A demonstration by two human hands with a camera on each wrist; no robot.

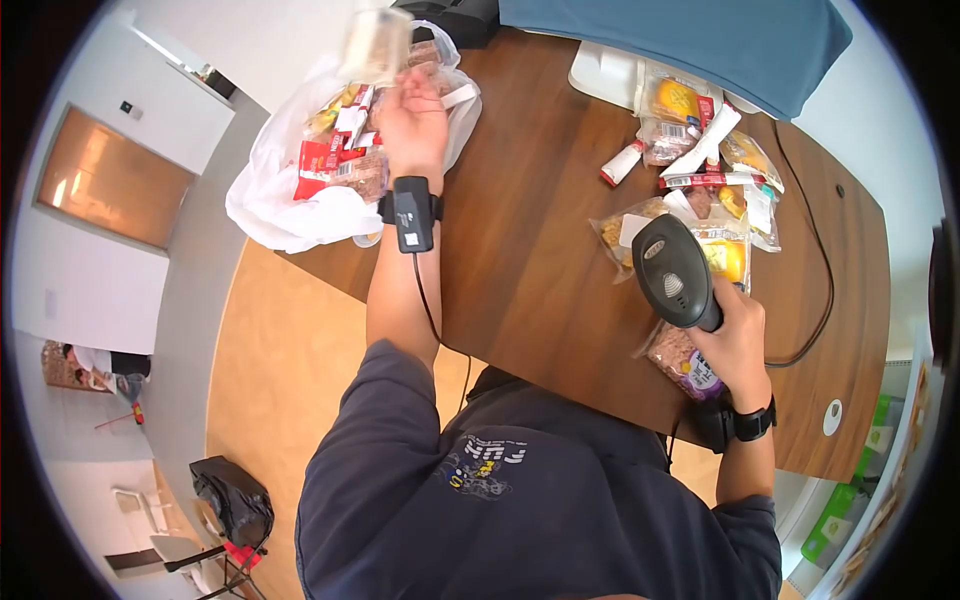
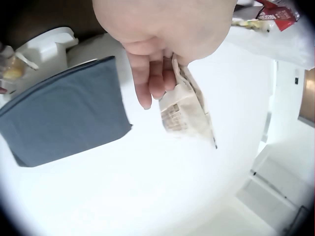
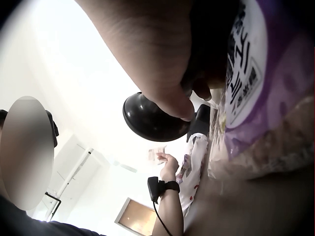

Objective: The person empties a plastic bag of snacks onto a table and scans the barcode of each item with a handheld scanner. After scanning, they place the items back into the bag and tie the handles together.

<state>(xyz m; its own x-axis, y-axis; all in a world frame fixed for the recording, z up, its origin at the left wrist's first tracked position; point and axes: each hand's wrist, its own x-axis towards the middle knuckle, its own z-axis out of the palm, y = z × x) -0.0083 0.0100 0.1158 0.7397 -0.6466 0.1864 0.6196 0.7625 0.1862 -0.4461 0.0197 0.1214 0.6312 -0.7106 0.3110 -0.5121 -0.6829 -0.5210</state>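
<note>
Over the white plastic bag (image 1: 270, 205), my left hand (image 1: 413, 120) pinches a beige packet (image 2: 184, 115) with printed text, blurred by motion in the head view. Inside the bag lie several packaged snacks, among them a red packet (image 1: 315, 165). My right hand (image 1: 738, 340) grips a black handheld barcode scanner (image 1: 672, 270) by its handle. Under that hand, a purple-labelled snack pack (image 1: 690, 365) lies on the table. Past the scanner head is a pile of snack packets, including a yellow-labelled one (image 1: 725, 262) and red-and-white stick packs (image 1: 710, 180).
The wooden table (image 1: 540, 200) carries a blue cloth-covered object (image 1: 690, 40) at the back and a black device (image 1: 455, 20) behind the bag. A black cable (image 1: 825, 270) curves along the right side. A chair with a black bag (image 1: 232, 500) stands at the lower left.
</note>
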